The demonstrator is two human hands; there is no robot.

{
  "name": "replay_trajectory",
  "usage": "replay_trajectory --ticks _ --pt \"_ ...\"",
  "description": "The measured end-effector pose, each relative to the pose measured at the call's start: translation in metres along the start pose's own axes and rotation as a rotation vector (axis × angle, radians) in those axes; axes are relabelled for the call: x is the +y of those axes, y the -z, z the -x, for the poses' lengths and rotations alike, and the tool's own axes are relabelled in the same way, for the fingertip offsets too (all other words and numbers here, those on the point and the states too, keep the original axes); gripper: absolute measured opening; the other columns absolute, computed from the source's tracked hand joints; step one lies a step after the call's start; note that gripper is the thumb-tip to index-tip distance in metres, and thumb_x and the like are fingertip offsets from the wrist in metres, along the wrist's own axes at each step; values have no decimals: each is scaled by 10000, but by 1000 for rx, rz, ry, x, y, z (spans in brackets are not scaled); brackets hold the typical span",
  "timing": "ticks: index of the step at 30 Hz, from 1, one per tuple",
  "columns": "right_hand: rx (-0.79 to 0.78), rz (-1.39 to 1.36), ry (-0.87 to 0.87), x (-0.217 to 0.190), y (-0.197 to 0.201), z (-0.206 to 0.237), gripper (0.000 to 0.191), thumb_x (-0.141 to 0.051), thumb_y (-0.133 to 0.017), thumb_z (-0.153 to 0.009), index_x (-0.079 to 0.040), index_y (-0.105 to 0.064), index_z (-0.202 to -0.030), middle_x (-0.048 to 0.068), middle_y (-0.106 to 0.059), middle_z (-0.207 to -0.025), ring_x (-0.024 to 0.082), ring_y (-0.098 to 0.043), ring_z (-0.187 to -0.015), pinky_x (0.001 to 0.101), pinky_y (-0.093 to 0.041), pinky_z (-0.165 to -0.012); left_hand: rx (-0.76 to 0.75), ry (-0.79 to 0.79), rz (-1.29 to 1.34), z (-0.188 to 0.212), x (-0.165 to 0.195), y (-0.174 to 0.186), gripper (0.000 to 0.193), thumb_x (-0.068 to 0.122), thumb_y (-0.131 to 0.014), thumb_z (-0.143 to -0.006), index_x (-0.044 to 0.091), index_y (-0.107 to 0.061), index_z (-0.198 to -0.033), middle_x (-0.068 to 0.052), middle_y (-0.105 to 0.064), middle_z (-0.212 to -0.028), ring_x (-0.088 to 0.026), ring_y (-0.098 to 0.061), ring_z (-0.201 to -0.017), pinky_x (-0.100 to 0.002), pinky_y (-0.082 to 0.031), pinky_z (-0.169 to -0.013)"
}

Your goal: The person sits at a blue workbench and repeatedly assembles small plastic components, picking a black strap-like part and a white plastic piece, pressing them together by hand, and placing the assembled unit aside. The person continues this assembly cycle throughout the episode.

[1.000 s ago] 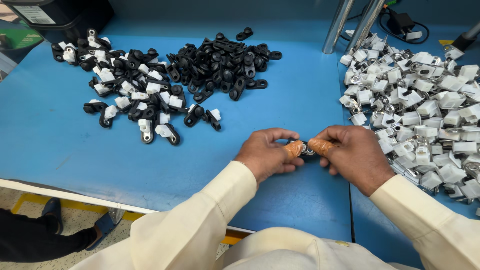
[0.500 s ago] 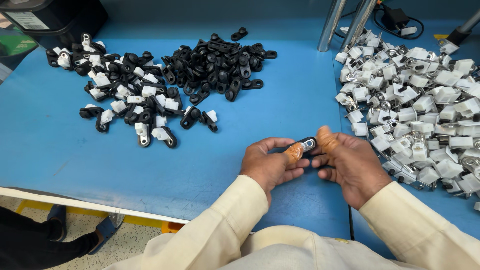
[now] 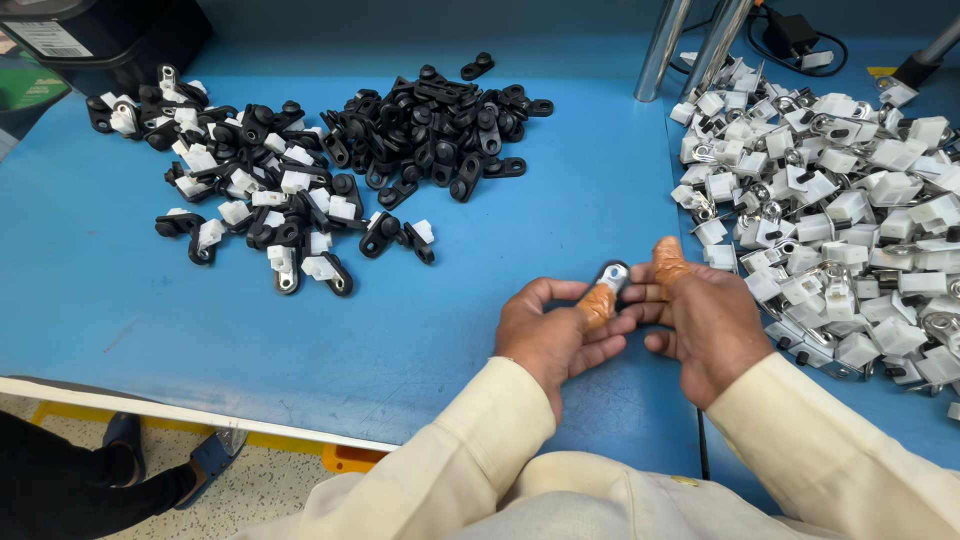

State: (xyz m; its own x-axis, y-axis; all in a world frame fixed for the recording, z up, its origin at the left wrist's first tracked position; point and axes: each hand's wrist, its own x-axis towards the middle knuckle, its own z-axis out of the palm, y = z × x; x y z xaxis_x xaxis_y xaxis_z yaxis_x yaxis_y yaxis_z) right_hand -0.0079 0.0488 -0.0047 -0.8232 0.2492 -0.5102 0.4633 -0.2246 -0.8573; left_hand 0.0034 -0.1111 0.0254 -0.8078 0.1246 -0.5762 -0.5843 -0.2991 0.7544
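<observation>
Blue table (image 3: 560, 240), 2 hands (image 3: 555, 335) on clip (image 3: 612, 276)

Both hands, left (image 3: 550, 335) and right (image 3: 705, 320), pinch a small black clip (image 3: 611, 277) over the blue table (image 3: 500, 260)

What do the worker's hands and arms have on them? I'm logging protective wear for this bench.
Both arms wear long cream sleeves with plain cuffs at the wrists. The left hand and right hand have no gloves. Each thumb carries an orange-brown finger cot, one on the left thumb and one on the right thumb. No rings, watch or markings show.
</observation>
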Motion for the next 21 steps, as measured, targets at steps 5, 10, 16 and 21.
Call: replay_trajectory --ticks 5,10,16,21 --pt "-43 152 146 11 -2 -5 155 -166 -613 -974 -27 -682 -967 47 -675 -794 124 -547 -628 294 -397 -526 -85 50 151 -7 2 2 158 39 -543 -970 16 -539 -1126 -184 -722 -1063 -246 -766 -907 -351 -655 -801" --pt "54 39 161 9 -20 -9 233 -7 -478 -881 -36 -700 -947 69 -703 -805 144 -612 -627 294 -474 -564 -2 -47 90 -12 -1 -5 202 -11 -507 -942 7 -564 -1135 -202 -750 -1064 -251 -783 -907 -349 -668 -802" --pt "-10 44 80 2 -15 -4 229 -219 -563 -1046 -21 -659 -985 78 -707 -858 139 -631 -665 313 -519 -593 -104 31 195 -19 0 -3 155 47 -540 -982 32 -532 -1136 -175 -728 -1075 -248 -762 -916 -359 -649 -801" --pt "4 56 163 3 -21 -10 186 -19 -501 -911 -23 -676 -973 123 -706 -837 199 -624 -644 340 -510 -556 -37 29 125 -21 -2 -9 192 -13 -471 -955 24 -548 -1127 -198 -742 -1055 -265 -775 -911 -362 -662 -798"
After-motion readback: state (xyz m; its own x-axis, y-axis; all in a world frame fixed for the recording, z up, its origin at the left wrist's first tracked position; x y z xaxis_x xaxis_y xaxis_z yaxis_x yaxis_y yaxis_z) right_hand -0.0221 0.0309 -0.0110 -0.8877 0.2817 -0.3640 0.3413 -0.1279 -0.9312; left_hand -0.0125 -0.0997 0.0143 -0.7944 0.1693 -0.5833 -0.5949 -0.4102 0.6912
